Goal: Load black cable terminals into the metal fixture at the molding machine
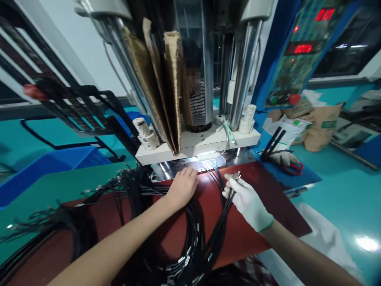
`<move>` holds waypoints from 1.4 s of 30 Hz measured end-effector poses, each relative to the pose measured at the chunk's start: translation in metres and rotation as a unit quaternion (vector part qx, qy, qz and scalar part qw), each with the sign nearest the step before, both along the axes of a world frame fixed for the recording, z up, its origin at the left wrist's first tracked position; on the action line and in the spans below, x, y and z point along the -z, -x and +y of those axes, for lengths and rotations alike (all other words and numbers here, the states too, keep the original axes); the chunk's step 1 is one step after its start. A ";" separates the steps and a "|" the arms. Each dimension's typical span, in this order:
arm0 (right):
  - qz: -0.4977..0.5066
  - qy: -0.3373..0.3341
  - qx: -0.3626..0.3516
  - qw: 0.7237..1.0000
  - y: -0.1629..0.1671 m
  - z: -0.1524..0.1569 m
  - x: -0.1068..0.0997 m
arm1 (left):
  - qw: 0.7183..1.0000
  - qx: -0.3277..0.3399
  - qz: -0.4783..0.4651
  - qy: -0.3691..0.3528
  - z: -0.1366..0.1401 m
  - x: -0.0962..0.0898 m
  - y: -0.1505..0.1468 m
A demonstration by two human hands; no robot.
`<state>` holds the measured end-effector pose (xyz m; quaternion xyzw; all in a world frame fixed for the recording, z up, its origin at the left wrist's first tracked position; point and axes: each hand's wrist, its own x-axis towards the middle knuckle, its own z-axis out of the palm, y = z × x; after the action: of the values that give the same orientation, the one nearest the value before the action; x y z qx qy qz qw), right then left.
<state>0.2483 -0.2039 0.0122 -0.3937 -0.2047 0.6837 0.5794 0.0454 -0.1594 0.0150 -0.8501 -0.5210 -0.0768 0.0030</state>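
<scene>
My left hand (182, 186) is bare and palm down at the front edge of the lit gap under the press. Its fingers are bent together, and what they grip, if anything, is hidden. A white glove covers my right hand (242, 196), which is closed around a bundle of black cables (222, 222) just below their metal ends (236, 176). Thin cables (214, 171) run from the lit mould (205, 162) onto the reddish-brown mat (171, 234). Coiled black cables (193, 230) with small silvery ends lie between my forearms.
Folded cardboard (175, 91) leans in the press between its steel columns (245, 71). More cables (56, 218) spread at left near a blue bin (59, 167). At right are red-handled pliers (294, 169), a control panel (300, 51) with red digits, and paper bags (323, 127).
</scene>
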 end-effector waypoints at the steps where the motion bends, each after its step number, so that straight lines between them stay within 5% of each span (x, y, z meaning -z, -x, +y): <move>1: -0.005 0.007 -0.027 1.000 -0.001 0.000 0.002 | 1.000 -0.004 0.026 -0.006 0.016 0.008 0.001; 4: -0.018 0.032 -0.084 0.996 -0.005 -0.002 0.011 | 0.998 0.007 0.055 -0.001 0.047 0.027 0.001; 7: -0.038 0.033 -0.115 0.992 -0.009 -0.004 0.016 | 0.998 0.020 0.063 0.006 0.053 0.024 0.001; 16: -0.159 -0.026 -0.179 0.970 -0.012 -0.009 0.002 | 0.971 -0.020 0.238 0.033 -0.006 -0.052 0.024; 19: -0.214 -0.036 -0.198 0.956 -0.015 -0.009 -0.005 | 0.977 -0.085 0.179 0.083 -0.035 -0.067 0.050; 22: -0.283 -0.041 -0.207 0.936 -0.016 -0.011 -0.015 | 0.977 -0.146 -0.024 0.153 -0.056 -0.076 0.066; 25: -0.295 -0.081 -0.244 0.920 -0.016 -0.018 -0.028 | 0.915 -0.167 -0.270 0.247 -0.062 -0.078 0.056; 29: -0.145 -0.054 -0.370 0.916 -0.008 -0.027 -0.034 | 0.752 -0.159 -0.468 0.437 -0.047 -0.061 0.017; 33: -0.120 -0.017 -0.370 0.921 0.004 -0.026 -0.022 | 0.593 -0.104 -0.565 0.564 -0.029 -0.036 -0.015; 35: -0.172 -0.034 -0.363 0.915 0.007 -0.024 -0.018 | 0.572 -0.076 -0.582 0.572 -0.024 -0.026 -0.024; 39: -0.244 -0.065 -0.342 0.905 0.011 -0.021 -0.015 | 0.620 -0.069 -0.589 0.513 -0.022 -0.012 -0.031; 42: -0.259 -0.086 -0.348 0.897 0.014 -0.019 -0.014 | 0.628 -0.079 -0.610 0.478 -0.024 -0.003 -0.032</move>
<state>0.2339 -0.2227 0.0257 -0.4088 -0.5295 0.6954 0.2627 0.0772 -0.1833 0.0182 -0.4471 -0.4324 -0.3170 -0.7160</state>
